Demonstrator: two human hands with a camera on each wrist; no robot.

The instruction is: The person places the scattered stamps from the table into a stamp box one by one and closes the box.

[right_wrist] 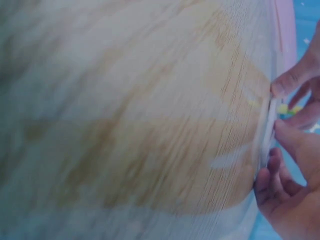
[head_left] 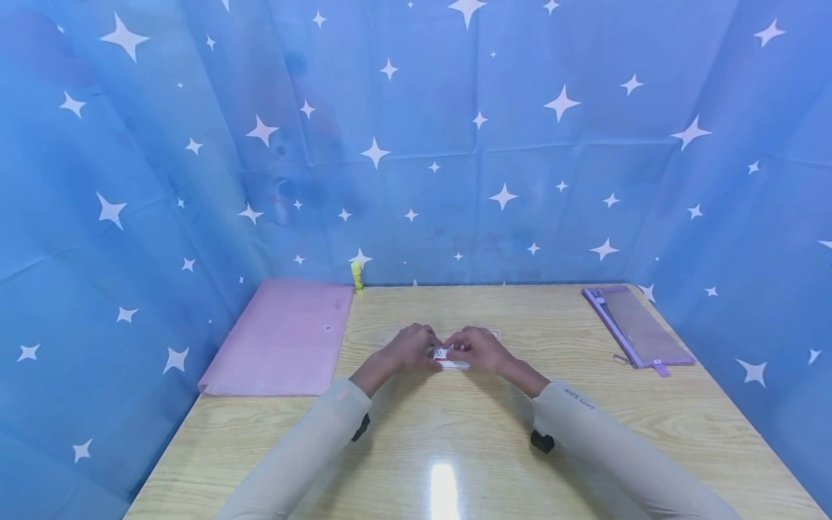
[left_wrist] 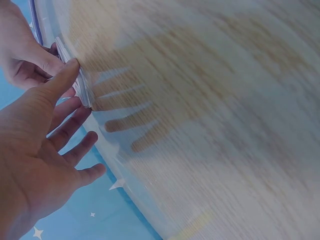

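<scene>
Near the middle of the table, a small flat white packet (head_left: 458,364) with a red band and a dark mark lies between both hands. My left hand (head_left: 411,348) pinches its left end, thumb along the near edge; in the left wrist view its other fingers are spread. From the right, my right hand (head_left: 482,349) pinches the packet with thumb and fingers. Thin layers show along the packet's edge (left_wrist: 86,93) in the left wrist view. Seen from the right wrist, the packet is a narrow pale strip (right_wrist: 268,134), and the fingers hide part of it.
A pink translucent folder (head_left: 279,339) lies at the left, with a yellow glue stick (head_left: 357,276) upright by its far corner. At the right is a purple-edged mesh zip pouch (head_left: 640,325). Faint clear pieces lie behind the hands. A blue starry curtain (head_left: 429,231) borders the table (head_left: 416,426).
</scene>
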